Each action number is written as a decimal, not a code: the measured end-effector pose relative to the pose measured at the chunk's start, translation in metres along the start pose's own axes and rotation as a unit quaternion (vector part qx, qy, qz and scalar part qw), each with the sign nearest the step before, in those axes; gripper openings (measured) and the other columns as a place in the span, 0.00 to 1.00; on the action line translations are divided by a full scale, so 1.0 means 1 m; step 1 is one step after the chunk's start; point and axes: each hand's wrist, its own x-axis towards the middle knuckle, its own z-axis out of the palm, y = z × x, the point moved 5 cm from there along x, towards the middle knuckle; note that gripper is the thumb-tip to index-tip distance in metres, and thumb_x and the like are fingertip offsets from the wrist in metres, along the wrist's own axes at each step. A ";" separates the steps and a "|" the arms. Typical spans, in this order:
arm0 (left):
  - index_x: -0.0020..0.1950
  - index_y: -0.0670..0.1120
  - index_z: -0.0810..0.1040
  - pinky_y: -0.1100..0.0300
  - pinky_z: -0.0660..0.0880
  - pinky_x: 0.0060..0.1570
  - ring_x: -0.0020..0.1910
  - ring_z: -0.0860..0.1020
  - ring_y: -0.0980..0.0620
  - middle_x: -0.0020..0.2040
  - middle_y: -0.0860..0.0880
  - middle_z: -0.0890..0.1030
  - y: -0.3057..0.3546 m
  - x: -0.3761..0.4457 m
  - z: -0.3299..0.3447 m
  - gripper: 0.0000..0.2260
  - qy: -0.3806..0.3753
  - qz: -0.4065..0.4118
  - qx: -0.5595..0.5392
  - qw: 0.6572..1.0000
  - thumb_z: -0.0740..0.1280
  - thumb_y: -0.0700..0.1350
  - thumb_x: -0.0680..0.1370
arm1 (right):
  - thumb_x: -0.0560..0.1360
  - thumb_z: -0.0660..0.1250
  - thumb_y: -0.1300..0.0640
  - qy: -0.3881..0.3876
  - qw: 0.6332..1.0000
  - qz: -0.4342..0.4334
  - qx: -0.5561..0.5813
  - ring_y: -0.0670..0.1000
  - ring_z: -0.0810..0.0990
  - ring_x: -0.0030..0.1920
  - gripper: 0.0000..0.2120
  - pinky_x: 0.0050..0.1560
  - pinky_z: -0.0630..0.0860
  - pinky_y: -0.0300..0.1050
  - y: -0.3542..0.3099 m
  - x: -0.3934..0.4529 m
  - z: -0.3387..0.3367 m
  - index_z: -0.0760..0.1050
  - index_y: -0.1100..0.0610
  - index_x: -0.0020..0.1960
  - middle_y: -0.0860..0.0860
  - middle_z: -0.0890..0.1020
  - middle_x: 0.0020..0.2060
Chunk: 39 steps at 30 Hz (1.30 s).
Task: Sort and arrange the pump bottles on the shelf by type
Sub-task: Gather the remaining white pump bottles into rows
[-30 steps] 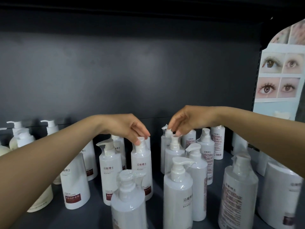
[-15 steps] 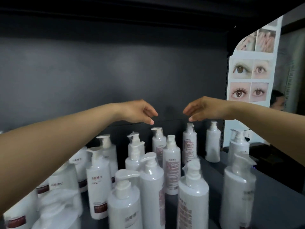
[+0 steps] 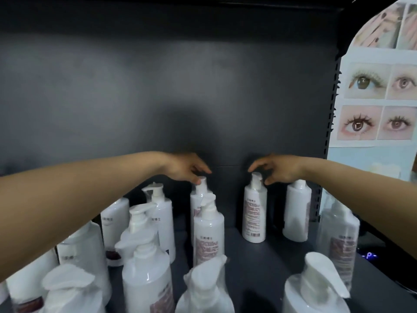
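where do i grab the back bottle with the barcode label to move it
Take the barcode bottle by its narrow pump neck, coming from above and the right, where the right hand is already at the pump. It stands upright with free shelf around it, and its top is easier to pinch than the smooth, wider body.

White pump bottles (image 3: 208, 229) stand upright on the dark shelf (image 3: 266, 256), most wrapped in clear film. Slim bottles with pink printed labels sit at centre and back: one (image 3: 254, 213) stands alone at back centre-right, a barcode at its base; another (image 3: 296, 211) stands just beside it to the right. Broader bottles with dark red label bands (image 3: 114, 231) crowd the left. Foreground pump heads are blurred, so type probably cannot be judged.
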 end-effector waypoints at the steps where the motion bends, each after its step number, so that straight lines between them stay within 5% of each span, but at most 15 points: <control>1: 0.69 0.46 0.71 0.62 0.67 0.66 0.66 0.72 0.51 0.68 0.48 0.73 -0.002 0.003 0.002 0.20 0.000 0.002 0.004 1.000 0.66 0.40 0.77 | 0.73 0.66 0.69 -0.004 1.000 -0.006 0.003 0.54 0.76 0.63 0.23 0.62 0.70 0.42 0.000 0.002 0.001 0.72 0.55 0.65 0.55 0.78 0.60; 7: 0.64 0.44 0.75 0.81 0.68 0.41 0.49 0.76 0.58 0.59 0.46 0.81 -0.005 0.011 0.006 0.16 0.020 0.006 0.002 1.000 0.65 0.37 0.77 | 0.74 0.67 0.67 0.012 0.999 -0.044 0.009 0.49 0.78 0.50 0.14 0.53 0.72 0.37 0.000 0.009 0.002 0.78 0.56 0.58 0.50 0.79 0.47; 12: 0.58 0.41 0.78 0.64 0.74 0.44 0.38 0.79 0.52 0.48 0.40 0.83 -0.005 0.011 0.007 0.11 0.008 -0.020 -0.045 0.999 0.65 0.37 0.76 | 0.73 0.70 0.65 0.003 0.998 -0.048 0.038 0.46 0.78 0.42 0.10 0.41 0.74 0.27 -0.006 0.011 0.000 0.79 0.58 0.54 0.50 0.81 0.44; 17: 0.51 0.37 0.80 0.65 0.78 0.34 0.27 0.80 0.56 0.40 0.43 0.81 -0.007 0.012 0.008 0.09 0.017 -0.088 -0.075 0.993 0.65 0.39 0.74 | 0.74 0.70 0.53 -0.013 0.998 0.013 0.066 0.49 0.83 0.36 0.11 0.37 0.78 0.33 -0.006 0.006 0.006 0.77 0.62 0.48 0.56 0.84 0.40; 19: 0.53 0.38 0.79 0.64 0.78 0.35 0.28 0.80 0.55 0.43 0.42 0.82 -0.006 0.011 0.008 0.10 0.004 -0.099 -0.087 0.991 0.65 0.40 0.75 | 0.74 0.69 0.49 0.005 0.999 0.028 0.045 0.52 0.84 0.38 0.14 0.40 0.78 0.38 -0.006 0.005 0.009 0.76 0.61 0.48 0.57 0.85 0.41; 22: 0.62 0.45 0.75 0.61 0.77 0.48 0.46 0.81 0.51 0.53 0.44 0.81 -0.005 0.006 0.000 0.14 -0.025 -0.063 -0.078 0.995 0.64 0.39 0.76 | 0.75 0.68 0.50 0.020 0.997 0.030 0.062 0.53 0.82 0.43 0.14 0.47 0.80 0.47 -0.006 0.004 0.015 0.74 0.60 0.51 0.56 0.83 0.44; 25: 0.64 0.46 0.75 0.66 0.74 0.54 0.57 0.77 0.56 0.60 0.47 0.79 -0.006 -0.001 -0.002 0.22 -0.053 -0.014 -0.083 0.995 0.60 0.28 0.74 | 0.74 0.69 0.53 -0.007 0.990 0.021 0.139 0.50 0.79 0.48 0.15 0.53 0.79 0.49 -0.008 -0.002 0.020 0.74 0.61 0.56 0.53 0.80 0.47; 33: 0.60 0.41 0.78 0.75 0.73 0.45 0.47 0.78 0.56 0.52 0.49 0.82 -0.001 0.001 0.002 0.16 -0.018 0.039 -0.012 0.999 0.68 0.34 0.73 | 0.73 0.69 0.66 -0.005 0.980 0.013 0.201 0.50 0.79 0.46 0.09 0.51 0.78 0.49 -0.001 -0.001 0.030 0.72 0.58 0.50 0.56 0.80 0.49; 39: 0.52 0.40 0.82 0.63 0.71 0.37 0.36 0.76 0.51 0.39 0.47 0.80 0.001 0.004 0.007 0.10 -0.009 0.014 0.038 0.999 0.66 0.44 0.76 | 0.74 0.68 0.67 -0.006 0.980 0.010 0.201 0.50 0.79 0.45 0.12 0.48 0.79 0.46 0.001 -0.006 0.027 0.72 0.65 0.56 0.56 0.80 0.48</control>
